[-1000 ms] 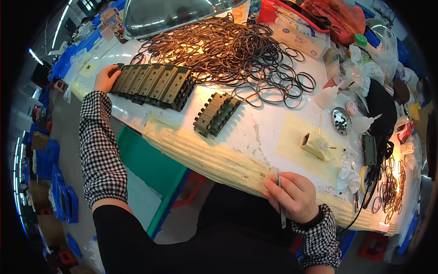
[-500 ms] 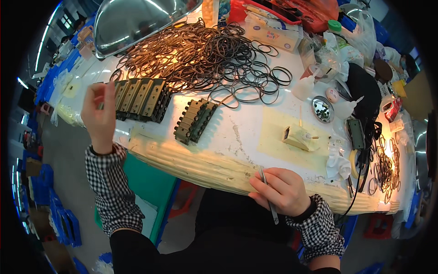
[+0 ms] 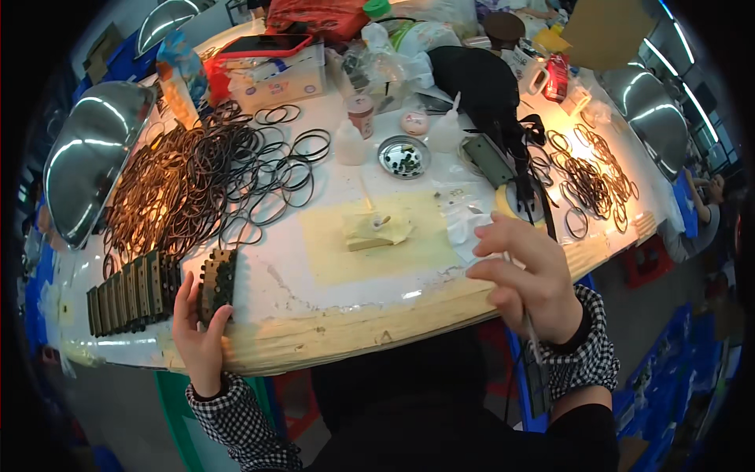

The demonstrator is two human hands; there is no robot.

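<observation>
Left hand [image 3: 201, 338] spread, in the head view I have thumb and fingers apart around the near end of the short block stack [image 3: 219, 277] on the table [image 3: 263, 303]; whether they touch it, I cannot tell. The longer block row [image 3: 134, 294] is just left. Slim tweezers [image 3: 532, 333] are held in my right hand [image 3: 543, 287].

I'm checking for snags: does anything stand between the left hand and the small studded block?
Nothing visible does. The left hand is at the small studded block, fingers to its left and thumb at its right; the longer row of blocks lies left of the fingers.
</observation>
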